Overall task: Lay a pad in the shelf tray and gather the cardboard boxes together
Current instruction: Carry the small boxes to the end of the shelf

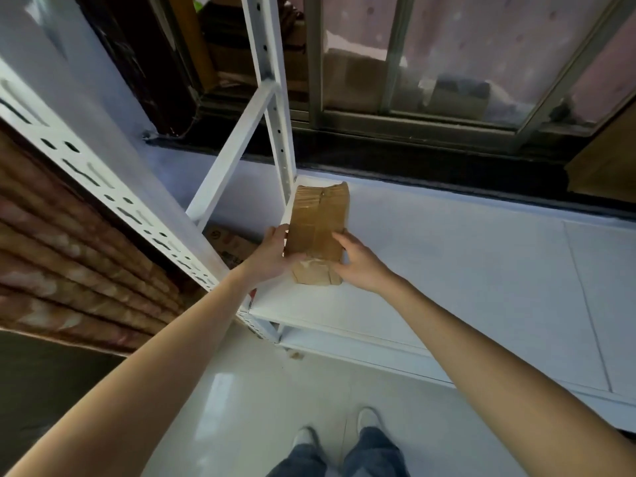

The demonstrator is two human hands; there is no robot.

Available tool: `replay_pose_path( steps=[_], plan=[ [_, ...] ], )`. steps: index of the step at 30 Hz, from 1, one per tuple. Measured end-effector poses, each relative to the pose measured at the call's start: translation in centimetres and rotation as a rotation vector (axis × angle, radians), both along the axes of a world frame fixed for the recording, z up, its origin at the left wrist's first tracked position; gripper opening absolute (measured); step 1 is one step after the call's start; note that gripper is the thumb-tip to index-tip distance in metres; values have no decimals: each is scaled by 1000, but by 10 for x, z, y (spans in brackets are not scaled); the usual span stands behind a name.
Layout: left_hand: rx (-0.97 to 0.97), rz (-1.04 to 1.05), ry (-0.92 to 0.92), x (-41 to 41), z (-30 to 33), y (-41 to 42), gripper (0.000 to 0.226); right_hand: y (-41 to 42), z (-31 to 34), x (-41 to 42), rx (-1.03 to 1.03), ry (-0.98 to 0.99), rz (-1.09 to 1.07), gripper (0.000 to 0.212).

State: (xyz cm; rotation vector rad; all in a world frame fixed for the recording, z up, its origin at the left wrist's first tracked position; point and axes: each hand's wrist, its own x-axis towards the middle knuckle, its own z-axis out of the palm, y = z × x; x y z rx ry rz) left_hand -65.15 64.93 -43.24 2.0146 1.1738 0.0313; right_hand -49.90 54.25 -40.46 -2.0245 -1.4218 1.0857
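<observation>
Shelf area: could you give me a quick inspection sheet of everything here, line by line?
Surface: white shelf tray, mostly bare, set below a window.
Job's things: flattened cardboard piece lying at the tray's left end beside the white upright post.
Clutter: printed box lower down behind the shelf; small scrap on the floor.
Hands: left hand and right hand each grip one side of the cardboard.
Cables: nothing seen.
Surroundings: sliding window, glossy tiled floor, patterned curtain at left.
</observation>
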Motion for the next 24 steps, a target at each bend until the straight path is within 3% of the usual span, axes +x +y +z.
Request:
replay_pose_path(
  steps=[7,16,24],
  plan=[
    [39,-140,89,-1,14,1,76,-2,8,-2,-15,-50,24,64],
    [148,-190,44,0,54,2,78,-21,49,5,49,-145,-88,73],
    [234,-280,-70,52,104,-44,82,-94,92,44,164,-227,-264,76]
  ],
)
